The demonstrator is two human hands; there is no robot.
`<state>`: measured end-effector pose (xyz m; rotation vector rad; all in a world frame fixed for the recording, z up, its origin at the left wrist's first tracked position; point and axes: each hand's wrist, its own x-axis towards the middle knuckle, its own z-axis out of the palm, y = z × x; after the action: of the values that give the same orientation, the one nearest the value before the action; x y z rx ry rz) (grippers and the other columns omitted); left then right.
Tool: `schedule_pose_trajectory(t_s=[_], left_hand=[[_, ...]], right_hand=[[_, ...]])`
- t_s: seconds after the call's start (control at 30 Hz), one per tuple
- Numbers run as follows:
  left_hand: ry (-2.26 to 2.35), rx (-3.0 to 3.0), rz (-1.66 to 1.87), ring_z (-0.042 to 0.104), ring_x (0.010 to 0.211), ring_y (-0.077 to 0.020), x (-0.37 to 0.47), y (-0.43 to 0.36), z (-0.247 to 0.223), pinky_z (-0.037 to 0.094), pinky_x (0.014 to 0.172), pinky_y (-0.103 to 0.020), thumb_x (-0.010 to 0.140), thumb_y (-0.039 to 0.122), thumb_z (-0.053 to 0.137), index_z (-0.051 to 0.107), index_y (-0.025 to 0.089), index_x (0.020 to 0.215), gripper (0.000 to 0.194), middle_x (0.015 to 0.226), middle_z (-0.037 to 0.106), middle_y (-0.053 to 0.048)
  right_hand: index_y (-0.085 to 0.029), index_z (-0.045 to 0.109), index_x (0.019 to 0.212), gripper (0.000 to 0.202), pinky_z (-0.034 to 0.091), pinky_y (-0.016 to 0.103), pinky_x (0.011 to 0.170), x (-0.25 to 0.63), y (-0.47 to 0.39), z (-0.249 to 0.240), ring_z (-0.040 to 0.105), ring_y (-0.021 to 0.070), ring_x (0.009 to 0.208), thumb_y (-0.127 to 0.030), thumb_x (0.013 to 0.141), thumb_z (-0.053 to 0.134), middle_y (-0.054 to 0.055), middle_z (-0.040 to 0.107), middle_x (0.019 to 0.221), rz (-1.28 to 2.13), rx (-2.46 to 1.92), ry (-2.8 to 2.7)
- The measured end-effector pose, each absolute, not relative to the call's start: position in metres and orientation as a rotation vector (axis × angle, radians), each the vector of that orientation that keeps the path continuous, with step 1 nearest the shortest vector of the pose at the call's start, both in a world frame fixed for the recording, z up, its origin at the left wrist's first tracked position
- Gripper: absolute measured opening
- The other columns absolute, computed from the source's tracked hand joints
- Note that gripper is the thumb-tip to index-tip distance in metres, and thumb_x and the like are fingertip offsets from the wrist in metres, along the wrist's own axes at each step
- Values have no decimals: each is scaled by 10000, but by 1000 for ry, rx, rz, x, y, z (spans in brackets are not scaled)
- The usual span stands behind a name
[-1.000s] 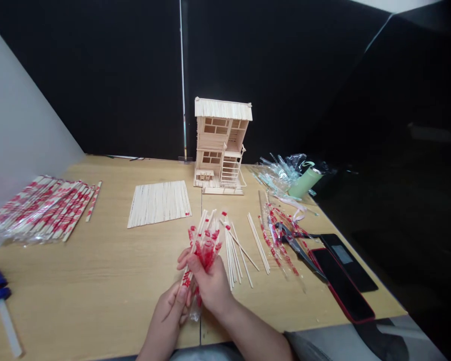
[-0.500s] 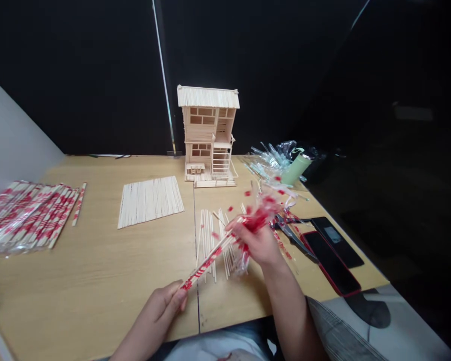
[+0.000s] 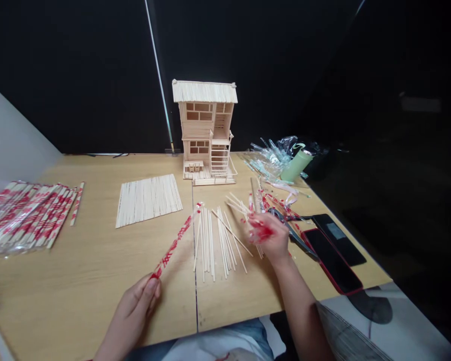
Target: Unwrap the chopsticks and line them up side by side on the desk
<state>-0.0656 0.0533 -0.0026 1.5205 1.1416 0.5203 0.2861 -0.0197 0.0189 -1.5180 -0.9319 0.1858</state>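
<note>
My left hand [image 3: 137, 301] pinches the lower end of a long clear wrapper [image 3: 175, 245] printed in red. The wrapper slants up to the right and looks flat, with no sticks inside. Closed around crumpled red-and-clear wrappers [image 3: 261, 231] is my right hand [image 3: 276, 235], blurred by motion. Thin pale sticks [image 3: 238, 203] lie close to its fingers; whether it touches them I cannot tell. Between my hands, loose chopsticks [image 3: 207, 245] are spread on the table in rough rows, a few crossing others.
A stick-built model house [image 3: 206, 133] stands at the back. Left of it lies a flat stick panel [image 3: 149, 201], then wrapped chopsticks [image 3: 26, 215]. To the right are scissors [image 3: 298, 240], a phone [image 3: 332, 260], torn wrappers, clear plastic and a green bottle [image 3: 296, 164].
My hands have moved apart. The wrapper in my left hand has lost its sticks, and more loose sticks show beside my right hand, which keeps the crumpled wrappers.
</note>
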Motion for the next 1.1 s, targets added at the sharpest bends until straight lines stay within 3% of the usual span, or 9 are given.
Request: schedule_pose_trajectory(t_s=[0.13, 0.3, 0.4, 0.5, 0.63, 0.73, 0.87, 1.0, 1.1], left_hand=[[1122, 1516, 514, 366, 521, -140, -62, 52, -1, 316, 508, -254, 853, 822, 479, 486, 218, 628, 645, 549, 399, 30], [1054, 1513, 474, 347, 524, -135, -54, 50, 4, 305, 511, -251, 856, 832, 464, 483, 217, 632, 655, 555, 380, 38], [997, 1517, 445, 345, 530, -131, -45, 44, 6, 298, 520, -247, 874, 821, 450, 481, 214, 648, 649, 561, 375, 44], [919, 1507, 431, 337, 535, -127, -33, 32, 5, 296, 528, -246, 913, 789, 416, 467, 213, 662, 630, 569, 363, 48], [814, 1560, 436, 410, 592, -136, -16, 8, -3, 333, 580, -250, 974, 716, 370, 454, 208, 673, 597, 620, 422, 24], [720, 1673, 384, 469, 620, -141, -10, -4, -4, 342, 606, -255, 997, 701, 305, 485, 200, 720, 601, 656, 489, 7], [663, 1843, 249, 501, 615, -135, -18, 10, 19, 336, 588, -244, 1026, 594, 353, 573, 201, 782, 512, 693, 571, 9], [1132, 2131, 242, 617, 699, -148, -47, 79, 47, 425, 673, -227, 986, 407, 494, 655, 223, 766, 329, 745, 688, 12], [1676, 2075, 422, 658, 884, -209, -80, 159, 52, 474, 801, -304, 1044, 377, 375, 676, 190, 937, 371, 940, 724, -73]], right_hand=[[-292, 830, 1055, 341, 564, 383, 867, 281, -49, 12, 737, 249, 923, -116, 813, 665, 60, 803, 990, 343, -1665, -1358], [-348, 722, 1318, 729, 541, 408, 1001, 279, -81, 19, 724, 259, 1106, 38, 727, 538, 45, 765, 1228, 549, -1838, -1459], [-307, 769, 1232, 562, 539, 426, 1021, 274, -85, 32, 722, 278, 1122, -40, 765, 608, 60, 771, 1208, 557, -1766, -1394], [-244, 792, 1141, 286, 586, 407, 908, 257, -78, 44, 748, 277, 989, -265, 874, 693, 92, 796, 1081, 578, -1635, -1119], [-185, 766, 1190, 515, 587, 354, 737, 209, -62, 44, 707, 234, 778, -576, 855, 744, 88, 781, 925, 872, -1433, -893], [-162, 789, 933, 499, 565, 319, 693, 170, -51, 33, 679, 219, 730, -628, 758, 819, 83, 748, 823, 1106, -1304, -839], [-189, 598, 608, 521, 456, 242, 508, 152, -35, 24, 516, 124, 509, -634, 832, 751, -7, 552, 574, 1153, -1199, -582], [-192, 450, 565, 574, 497, 241, 576, 177, -14, 23, 526, 116, 609, -579, 795, 806, -9, 553, 744, 1144, -966, -399], [-185, 434, 544, 620, 542, 281, 662, 199, -5, 14, 590, 156, 721, -614, 733, 840, 18, 598, 820, 1140, -961, -393]])
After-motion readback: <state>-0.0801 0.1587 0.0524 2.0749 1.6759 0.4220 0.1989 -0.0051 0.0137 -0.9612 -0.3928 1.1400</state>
